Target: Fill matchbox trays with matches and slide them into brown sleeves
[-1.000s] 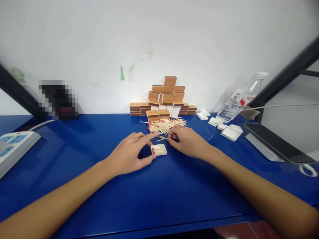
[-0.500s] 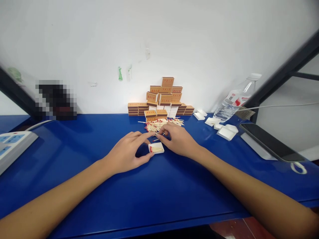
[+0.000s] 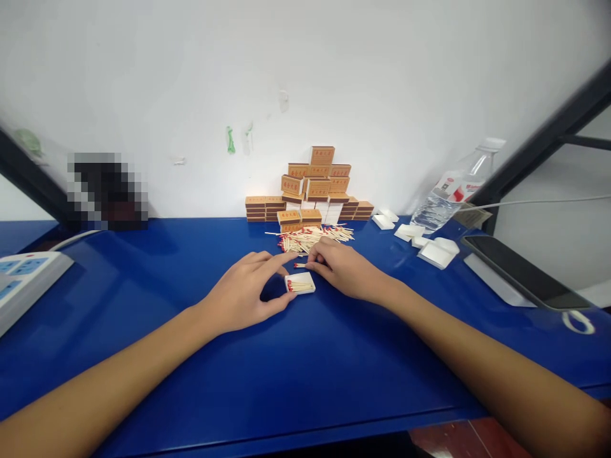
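My left hand (image 3: 244, 289) steadies a small white matchbox tray (image 3: 306, 278) on the blue table, thumb at its near left corner and fingers at its far left side. Inside the tray lie several red-tipped matches (image 3: 300, 287), heads to the left. Just beyond it, my right hand (image 3: 344, 270) pinches a few matches (image 3: 299, 265) between thumb and fingertips, their red heads sticking out to the left. A loose heap of matches (image 3: 305, 240) spreads on the table behind both hands.
Behind the heap, brown matchboxes (image 3: 319, 189) are stacked against the wall. White trays (image 3: 436, 254) lie to the right, near a plastic bottle (image 3: 443, 191) and a dark phone (image 3: 522, 270). A power strip (image 3: 33, 280) rests at the left edge.
My right hand has drawn slightly back from the heap and now shows matches lined up in its pinch. The left hand and the tray stay in place.
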`<act>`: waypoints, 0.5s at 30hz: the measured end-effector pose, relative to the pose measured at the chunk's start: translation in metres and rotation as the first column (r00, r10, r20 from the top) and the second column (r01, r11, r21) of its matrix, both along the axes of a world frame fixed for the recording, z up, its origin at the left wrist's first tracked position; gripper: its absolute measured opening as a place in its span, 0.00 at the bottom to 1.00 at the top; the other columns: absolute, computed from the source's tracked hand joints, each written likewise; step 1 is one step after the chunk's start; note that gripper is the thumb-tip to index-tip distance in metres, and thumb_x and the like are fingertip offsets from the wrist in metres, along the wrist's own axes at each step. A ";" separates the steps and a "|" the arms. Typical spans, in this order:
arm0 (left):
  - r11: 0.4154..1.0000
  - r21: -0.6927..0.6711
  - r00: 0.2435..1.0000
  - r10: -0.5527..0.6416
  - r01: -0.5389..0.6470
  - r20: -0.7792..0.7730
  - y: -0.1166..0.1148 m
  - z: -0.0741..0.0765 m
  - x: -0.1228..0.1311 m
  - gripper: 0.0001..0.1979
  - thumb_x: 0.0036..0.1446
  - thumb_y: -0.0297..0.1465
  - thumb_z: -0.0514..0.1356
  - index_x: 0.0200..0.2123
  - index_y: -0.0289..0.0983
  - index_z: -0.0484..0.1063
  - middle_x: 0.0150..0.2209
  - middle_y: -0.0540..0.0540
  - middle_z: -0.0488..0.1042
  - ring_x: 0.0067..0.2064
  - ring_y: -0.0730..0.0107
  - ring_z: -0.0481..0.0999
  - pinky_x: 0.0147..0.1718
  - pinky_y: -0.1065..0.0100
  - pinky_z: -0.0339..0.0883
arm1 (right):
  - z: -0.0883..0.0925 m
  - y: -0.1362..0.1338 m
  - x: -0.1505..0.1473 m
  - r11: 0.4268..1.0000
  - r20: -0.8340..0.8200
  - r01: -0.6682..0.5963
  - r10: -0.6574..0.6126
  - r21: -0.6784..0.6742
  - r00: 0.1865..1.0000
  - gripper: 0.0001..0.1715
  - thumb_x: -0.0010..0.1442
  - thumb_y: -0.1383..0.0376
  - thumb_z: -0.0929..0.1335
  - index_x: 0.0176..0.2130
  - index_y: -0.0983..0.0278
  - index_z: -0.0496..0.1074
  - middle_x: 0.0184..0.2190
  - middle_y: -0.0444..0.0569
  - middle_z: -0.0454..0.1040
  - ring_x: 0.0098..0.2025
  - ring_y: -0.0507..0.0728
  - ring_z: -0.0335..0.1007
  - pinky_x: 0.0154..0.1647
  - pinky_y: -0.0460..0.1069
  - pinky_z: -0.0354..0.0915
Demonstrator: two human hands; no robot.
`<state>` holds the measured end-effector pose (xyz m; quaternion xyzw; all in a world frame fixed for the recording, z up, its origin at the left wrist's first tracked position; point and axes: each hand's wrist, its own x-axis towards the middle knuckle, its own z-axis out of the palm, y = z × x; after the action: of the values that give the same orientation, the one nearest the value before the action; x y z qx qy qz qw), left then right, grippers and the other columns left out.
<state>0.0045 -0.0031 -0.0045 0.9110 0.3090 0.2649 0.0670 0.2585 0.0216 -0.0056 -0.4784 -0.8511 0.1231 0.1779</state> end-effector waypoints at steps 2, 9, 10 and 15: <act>1.000 0.006 1.000 0.001 -0.001 0.005 0.001 0.000 0.000 0.30 0.66 0.37 0.63 0.68 0.43 0.60 0.47 0.48 0.82 0.50 0.57 0.79 0.56 0.51 0.70 | 0.001 0.000 0.000 0.999 0.014 0.004 -0.003 -0.034 1.000 0.05 0.72 0.66 0.66 0.40 0.63 0.71 0.41 0.50 0.70 0.38 0.56 0.68 0.41 0.51 0.63; 1.000 0.007 1.000 0.019 -0.019 -0.004 0.002 -0.001 -0.001 0.30 0.66 0.37 0.63 0.68 0.43 0.59 0.47 0.48 0.82 0.49 0.57 0.80 0.54 0.52 0.70 | 0.012 -0.004 0.007 0.998 -0.039 -0.047 0.048 0.031 0.998 0.04 0.72 0.66 0.65 0.41 0.62 0.67 0.41 0.50 0.70 0.39 0.57 0.67 0.42 0.51 0.63; 1.000 0.006 1.000 0.022 -0.022 -0.004 0.002 -0.001 0.000 0.31 0.66 0.37 0.63 0.68 0.43 0.59 0.47 0.48 0.82 0.48 0.57 0.80 0.53 0.52 0.71 | 0.015 -0.006 0.007 0.997 -0.055 -0.061 0.063 0.050 0.996 0.04 0.72 0.67 0.64 0.41 0.61 0.67 0.41 0.50 0.70 0.39 0.57 0.67 0.41 0.51 0.63; 1.000 0.003 1.000 0.026 -0.026 0.008 0.001 -0.002 0.000 0.32 0.65 0.36 0.64 0.70 0.44 0.58 0.47 0.47 0.83 0.49 0.57 0.80 0.55 0.51 0.70 | 0.019 -0.019 -0.003 0.993 -0.005 -0.114 0.114 0.013 0.993 0.04 0.73 0.66 0.64 0.42 0.62 0.68 0.42 0.50 0.70 0.39 0.56 0.68 0.40 0.51 0.63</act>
<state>0.0041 -0.0024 -0.0064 0.9059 0.3200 0.2700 0.0637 0.2553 0.0025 0.0132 -0.4275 -0.8772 0.1292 0.1761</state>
